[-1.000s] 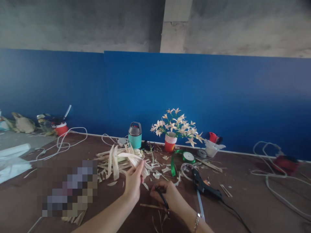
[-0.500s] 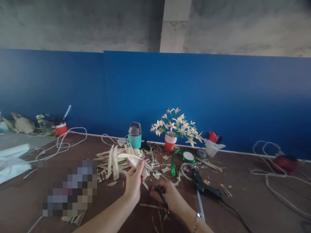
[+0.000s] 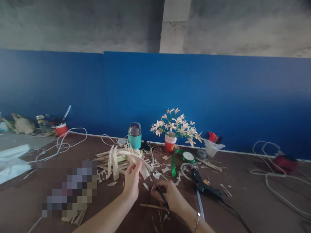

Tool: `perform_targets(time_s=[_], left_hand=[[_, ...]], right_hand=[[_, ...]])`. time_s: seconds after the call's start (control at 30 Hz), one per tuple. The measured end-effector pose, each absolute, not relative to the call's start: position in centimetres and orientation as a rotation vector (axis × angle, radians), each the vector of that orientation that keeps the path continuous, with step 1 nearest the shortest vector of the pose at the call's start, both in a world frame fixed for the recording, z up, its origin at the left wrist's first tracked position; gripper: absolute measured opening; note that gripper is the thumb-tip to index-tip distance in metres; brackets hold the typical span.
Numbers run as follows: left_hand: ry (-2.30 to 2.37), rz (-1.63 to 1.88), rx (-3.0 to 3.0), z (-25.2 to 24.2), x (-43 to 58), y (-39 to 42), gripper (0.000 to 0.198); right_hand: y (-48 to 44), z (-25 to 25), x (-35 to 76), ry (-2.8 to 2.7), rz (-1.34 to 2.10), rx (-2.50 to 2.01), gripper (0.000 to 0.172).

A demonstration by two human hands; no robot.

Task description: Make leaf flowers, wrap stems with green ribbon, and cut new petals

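My left hand pinches a pale dried corn husk strip, which spreads out toward the right past the fingertips. My right hand is closed on dark-handled scissors, with the blades pointing up and left near the husk's lower end. The blades look apart from the husk, though the tips are hard to make out. Behind my left hand lies a pile of dried husks, and small cut scraps are strewn around both hands.
A black glue gun with a cord lies right of my right hand. Farther back stand a turquoise jar, red paper cups holding husk flowers, a green ribbon spool and a white tub. White cables loop at right.
My left hand has shifted slightly left and down, with the husk still in its fingers. My right hand with the scissors has barely moved.
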State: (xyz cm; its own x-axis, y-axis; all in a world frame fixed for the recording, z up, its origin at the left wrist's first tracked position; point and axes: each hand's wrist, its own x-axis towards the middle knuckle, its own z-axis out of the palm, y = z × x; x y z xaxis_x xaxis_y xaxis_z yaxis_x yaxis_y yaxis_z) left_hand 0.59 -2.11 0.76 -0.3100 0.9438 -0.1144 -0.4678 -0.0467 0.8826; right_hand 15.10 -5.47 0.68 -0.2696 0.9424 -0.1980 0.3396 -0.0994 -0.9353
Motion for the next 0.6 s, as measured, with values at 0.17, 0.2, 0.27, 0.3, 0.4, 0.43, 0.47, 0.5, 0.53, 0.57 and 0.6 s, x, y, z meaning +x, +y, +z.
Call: perform_targets(time_s=[0.17,0.2,0.27,0.3,0.4,0.43,0.47,0.5,0.53,0.57,0.6], left_hand=[[1.051,1.631,0.66,1.05,0.71,-2.13,0.037],[1.04,1.627,0.672,1.08,0.72,-2.14,0.036],[1.041,1.628,0.698,1.16,0.69,-2.13,0.034],[1.051,1.631,0.713,1.2,0.65,-2.12,0.034],[1.076,1.627,0.759,1.22,0.53,-2.02,0.033],[1.079,1.623,0.775,1.19,0.48,-1.96,0.033],[1.088,1.625,0.79,1.14,0.42,-1.87,0.033],[1.105,1.634,0.808,1.09,0.33,-1.76,0.032],[1.129,1.645,0.832,1.05,0.2,-1.62,0.031],[1.159,1.657,0.862,1.02,0.02,-1.46,0.03],[1.193,1.666,0.901,1.03,-0.22,-1.28,0.03]], right_hand=[[-5.45,0.5,15.27,-1.651,1.367,-1.421,0.028],[-5.45,0.44,15.29,-1.654,1.37,-1.422,0.028],[-5.47,0.4,15.3,-1.655,1.375,-1.426,0.029],[-5.5,0.41,15.29,-1.658,1.371,-1.424,0.03],[-5.62,0.54,15.28,-1.669,1.354,-1.439,0.031],[-5.67,0.6,15.31,-1.671,1.359,-1.455,0.031],[-5.71,0.67,15.38,-1.673,1.375,-1.466,0.031],[-5.73,0.74,15.48,-1.675,1.399,-1.47,0.031],[-5.74,0.84,15.63,-1.68,1.425,-1.459,0.031],[-5.72,0.95,15.81,-1.692,1.452,-1.438,0.031],[-5.69,1.09,16.02,-1.708,1.479,-1.414,0.031]])
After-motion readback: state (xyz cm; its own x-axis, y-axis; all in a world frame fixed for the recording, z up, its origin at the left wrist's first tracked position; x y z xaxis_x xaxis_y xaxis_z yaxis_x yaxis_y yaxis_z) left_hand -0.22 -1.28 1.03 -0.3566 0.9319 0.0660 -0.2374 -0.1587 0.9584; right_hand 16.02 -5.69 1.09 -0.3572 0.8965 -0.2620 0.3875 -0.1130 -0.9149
